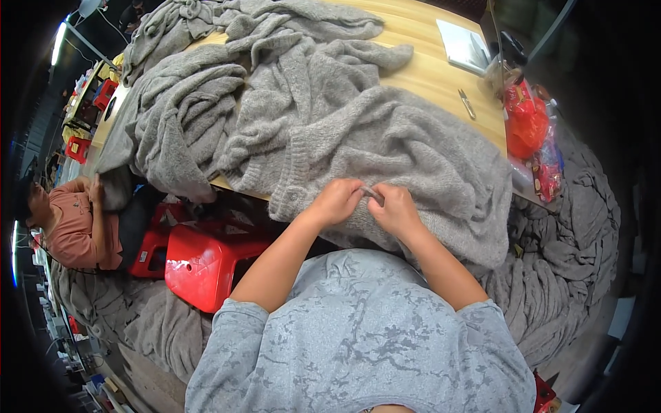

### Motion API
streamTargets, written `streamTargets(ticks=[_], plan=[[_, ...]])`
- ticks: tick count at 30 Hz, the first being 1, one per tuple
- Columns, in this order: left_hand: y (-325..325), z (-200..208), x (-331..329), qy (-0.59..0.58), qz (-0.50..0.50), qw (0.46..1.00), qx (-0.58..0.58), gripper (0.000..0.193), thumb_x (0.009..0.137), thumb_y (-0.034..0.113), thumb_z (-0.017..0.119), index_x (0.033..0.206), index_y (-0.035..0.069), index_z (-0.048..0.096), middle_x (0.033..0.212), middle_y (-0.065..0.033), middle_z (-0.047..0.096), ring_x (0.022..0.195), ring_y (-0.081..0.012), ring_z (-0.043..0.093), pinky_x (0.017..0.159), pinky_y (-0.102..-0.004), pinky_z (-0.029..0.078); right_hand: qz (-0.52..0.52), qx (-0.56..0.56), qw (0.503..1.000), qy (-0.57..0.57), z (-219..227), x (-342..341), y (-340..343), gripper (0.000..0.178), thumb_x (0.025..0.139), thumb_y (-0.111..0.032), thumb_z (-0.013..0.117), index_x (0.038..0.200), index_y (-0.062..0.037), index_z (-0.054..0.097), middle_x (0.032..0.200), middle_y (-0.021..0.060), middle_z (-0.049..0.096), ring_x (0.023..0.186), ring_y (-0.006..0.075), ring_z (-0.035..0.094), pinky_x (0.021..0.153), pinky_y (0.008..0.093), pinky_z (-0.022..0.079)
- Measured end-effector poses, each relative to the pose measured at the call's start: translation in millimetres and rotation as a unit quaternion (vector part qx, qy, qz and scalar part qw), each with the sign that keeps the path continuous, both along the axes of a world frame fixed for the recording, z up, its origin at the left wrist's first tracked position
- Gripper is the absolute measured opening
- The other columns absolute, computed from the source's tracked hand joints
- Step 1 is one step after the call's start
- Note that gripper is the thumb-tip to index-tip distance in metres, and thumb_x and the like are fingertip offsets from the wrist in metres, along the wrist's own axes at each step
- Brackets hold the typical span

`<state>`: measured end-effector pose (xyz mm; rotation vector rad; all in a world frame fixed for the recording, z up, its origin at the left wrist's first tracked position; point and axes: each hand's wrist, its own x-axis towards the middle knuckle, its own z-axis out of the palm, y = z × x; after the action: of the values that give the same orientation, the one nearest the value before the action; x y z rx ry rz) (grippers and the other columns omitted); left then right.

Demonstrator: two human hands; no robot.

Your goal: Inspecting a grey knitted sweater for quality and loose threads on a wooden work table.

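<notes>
A grey knitted sweater (406, 138) lies bunched over the near edge of the wooden table, part of it hanging down toward me. My left hand (337, 201) is closed, pinching a small fold of the grey knit. Close beside it, my right hand (394, 210) grips the same fold from the other side. A short raised bit of the fabric shows between the two sets of fingertips. A ribbed band (297, 162) of the sweater runs away from me, left of my hands.
More grey knitwear (179, 103) is heaped at the left and far side of the table (420, 41). Small snips (467, 104) lie at the right, near white paper (463, 45) and a red plastic bag (527, 120). A red stool (203, 268) and a seated co-worker (82, 227) are left.
</notes>
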<state>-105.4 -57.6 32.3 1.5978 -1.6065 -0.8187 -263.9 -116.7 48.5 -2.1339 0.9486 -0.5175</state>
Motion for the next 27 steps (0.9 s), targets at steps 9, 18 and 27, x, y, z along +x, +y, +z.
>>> streamTargets(ticks=[9, 18, 27], plan=[[3.6, 6.5, -2.8, 0.016, 0.01, 0.999, 0.05, 0.018, 0.08, 0.011, 0.054, 0.091, 0.0, 0.065, 0.074, -0.0207, 0.062, 0.069, -0.0329, 0.061, 0.063, -0.0392, 0.047, -0.039, 0.157, 0.986, -0.042, -10.8, -3.0, -7.1, 0.015, 0.069, -0.007, 0.06, 0.08, 0.0021, 0.066, 0.064, 0.0123, 0.063, 0.056, 0.0167, 0.059, 0.057, 0.0306, 0.047], [3.4, 2.6, -2.0, 0.047, 0.042, 0.997, 0.047, 0.017, 0.078, 0.011, 0.055, 0.085, 0.001, 0.065, 0.059, -0.0123, 0.057, 0.054, -0.0147, 0.051, 0.053, -0.0311, 0.041, -0.063, 0.432, 0.896, -0.081, -9.4, -2.1, -24.2, 0.008, 0.067, -0.001, 0.063, 0.075, -0.0004, 0.065, 0.063, 0.0014, 0.06, 0.052, 0.0057, 0.047, 0.045, 0.0225, 0.035], [-2.4, -7.2, 5.3, 0.084, 0.011, 0.995, 0.056, 0.011, 0.075, 0.008, 0.053, 0.076, 0.0, 0.06, 0.053, -0.0024, 0.047, 0.052, -0.0069, 0.042, 0.049, -0.0278, 0.035, 0.009, 0.318, 0.94, -0.126, -31.0, -4.7, -18.4, 0.003, 0.072, -0.003, 0.061, 0.073, 0.0001, 0.062, 0.06, -0.0038, 0.053, 0.053, 0.0032, 0.042, 0.046, 0.0215, 0.032]])
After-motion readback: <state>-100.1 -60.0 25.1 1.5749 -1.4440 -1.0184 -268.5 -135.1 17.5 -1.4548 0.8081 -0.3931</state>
